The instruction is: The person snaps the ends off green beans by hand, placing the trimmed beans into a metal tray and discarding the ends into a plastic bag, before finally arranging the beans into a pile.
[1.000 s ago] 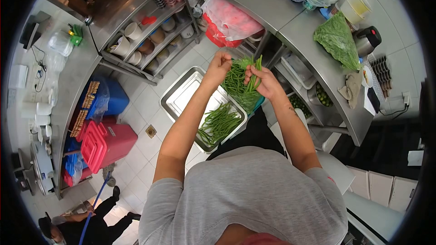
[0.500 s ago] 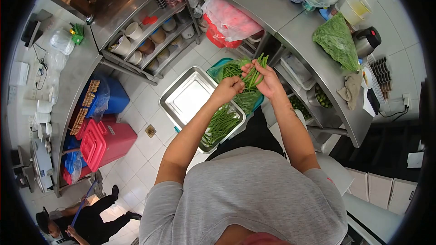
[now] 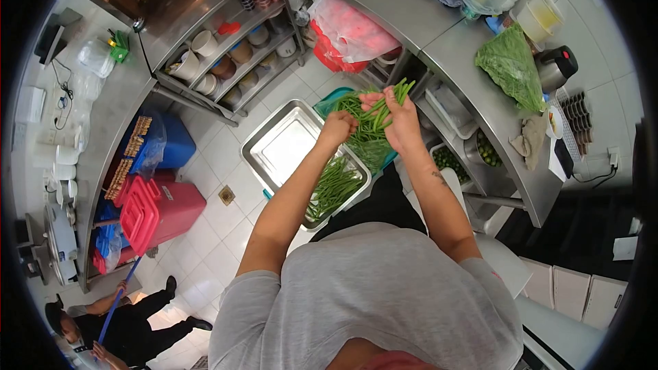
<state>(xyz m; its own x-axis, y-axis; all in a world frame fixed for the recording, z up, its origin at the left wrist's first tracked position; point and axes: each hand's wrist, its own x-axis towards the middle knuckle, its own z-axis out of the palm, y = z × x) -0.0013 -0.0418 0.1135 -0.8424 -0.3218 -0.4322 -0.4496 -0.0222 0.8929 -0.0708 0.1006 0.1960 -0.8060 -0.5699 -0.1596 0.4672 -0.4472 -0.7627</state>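
Note:
My right hand is wrapped round a small bunch of green beans, their tips sticking up past the thumb. Just left of it, my left hand is closed in a pinch near the bean ends; whatever its fingers hold is too small to make out. Below both hands, more beans fill a clear plastic bag, set in a teal container that is largely covered. A steel tray lies to the left, with a pile of green beans in its near end.
Steel shelves with tubs stand ahead, and a steel counter curves along the right. A red bin and a blue bin are under the left counter. At lower left, another person holds a blue pole.
My left hand has shifted slightly left and up, away from the bunch. My right hand stays almost in place with the beans. The other person has moved slightly, their pole now reaching higher.

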